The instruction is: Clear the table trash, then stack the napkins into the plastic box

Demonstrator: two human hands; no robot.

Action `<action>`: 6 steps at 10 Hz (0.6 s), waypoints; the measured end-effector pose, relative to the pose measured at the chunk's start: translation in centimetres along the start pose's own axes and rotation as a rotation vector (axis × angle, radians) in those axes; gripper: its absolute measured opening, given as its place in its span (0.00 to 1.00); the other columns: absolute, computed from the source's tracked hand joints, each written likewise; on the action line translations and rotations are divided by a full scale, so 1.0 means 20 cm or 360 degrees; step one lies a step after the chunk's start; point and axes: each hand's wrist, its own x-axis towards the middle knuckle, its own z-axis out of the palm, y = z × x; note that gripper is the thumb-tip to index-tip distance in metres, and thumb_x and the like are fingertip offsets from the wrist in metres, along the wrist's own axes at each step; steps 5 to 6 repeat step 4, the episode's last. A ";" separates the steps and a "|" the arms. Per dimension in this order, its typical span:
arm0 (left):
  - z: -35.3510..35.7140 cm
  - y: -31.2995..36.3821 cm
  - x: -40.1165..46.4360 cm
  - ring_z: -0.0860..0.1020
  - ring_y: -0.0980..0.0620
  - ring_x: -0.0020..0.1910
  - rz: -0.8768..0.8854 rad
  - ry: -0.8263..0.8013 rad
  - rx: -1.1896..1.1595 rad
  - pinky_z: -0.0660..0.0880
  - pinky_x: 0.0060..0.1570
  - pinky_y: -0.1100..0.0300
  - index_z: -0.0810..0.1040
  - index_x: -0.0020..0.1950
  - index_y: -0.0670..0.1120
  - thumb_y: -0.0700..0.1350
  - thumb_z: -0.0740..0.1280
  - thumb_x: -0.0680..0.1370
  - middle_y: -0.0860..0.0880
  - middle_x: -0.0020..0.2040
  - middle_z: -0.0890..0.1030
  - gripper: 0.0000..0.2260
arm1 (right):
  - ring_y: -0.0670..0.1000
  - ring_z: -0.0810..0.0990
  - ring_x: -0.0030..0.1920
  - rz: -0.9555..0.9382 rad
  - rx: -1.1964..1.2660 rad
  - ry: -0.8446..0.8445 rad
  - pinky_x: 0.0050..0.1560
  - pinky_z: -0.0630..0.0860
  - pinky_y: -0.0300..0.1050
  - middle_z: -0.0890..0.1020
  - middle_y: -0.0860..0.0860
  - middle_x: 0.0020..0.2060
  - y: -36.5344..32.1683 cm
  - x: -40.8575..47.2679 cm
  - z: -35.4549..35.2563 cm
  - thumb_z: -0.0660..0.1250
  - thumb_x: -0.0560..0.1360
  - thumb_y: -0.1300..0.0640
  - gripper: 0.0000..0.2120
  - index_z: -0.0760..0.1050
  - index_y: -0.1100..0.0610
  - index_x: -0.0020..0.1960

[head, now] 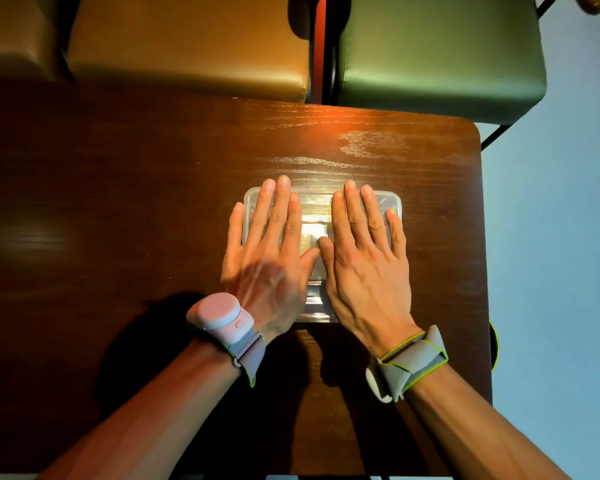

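Observation:
A clear plastic box (317, 206) with its lid on sits on the dark wooden table (118, 202), right of centre. Pale napkins show through the lid between my hands. My left hand (269, 251) lies flat, palm down, on the left half of the lid, fingers spread. On the right half my right hand (364, 258) lies flat the same way. The two thumbs almost touch over the middle of the lid. Neither hand grips anything. Both wrists wear grey straps, and the left one carries a pale pink device.
Two chairs stand behind the table's far edge: a tan seat (187, 46) at the left and a green seat (437, 53) at the right. The table's right edge (482, 237) borders a pale blue floor (561, 254).

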 end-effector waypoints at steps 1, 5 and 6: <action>-0.01 -0.03 0.03 0.50 0.43 0.82 0.0069 -0.0095 -0.0007 0.53 0.78 0.40 0.54 0.81 0.40 0.59 0.47 0.84 0.41 0.83 0.52 0.31 | 0.53 0.49 0.82 -0.0003 -0.0018 -0.0016 0.80 0.50 0.56 0.53 0.53 0.82 0.01 0.03 -0.02 0.45 0.85 0.46 0.28 0.52 0.56 0.81; -0.26 -0.14 -0.07 0.40 0.44 0.82 0.0196 -0.0349 0.0004 0.50 0.80 0.43 0.47 0.82 0.43 0.58 0.46 0.83 0.44 0.83 0.41 0.31 | 0.54 0.54 0.81 0.0089 0.0072 -0.0047 0.79 0.52 0.56 0.58 0.55 0.81 0.00 -0.02 -0.22 0.44 0.84 0.45 0.27 0.57 0.56 0.80; -0.26 -0.14 -0.07 0.40 0.44 0.82 0.0196 -0.0349 0.0004 0.50 0.80 0.43 0.47 0.82 0.43 0.58 0.46 0.83 0.44 0.83 0.41 0.31 | 0.54 0.54 0.81 0.0089 0.0072 -0.0047 0.79 0.52 0.56 0.58 0.55 0.81 0.00 -0.02 -0.22 0.44 0.84 0.45 0.27 0.57 0.56 0.80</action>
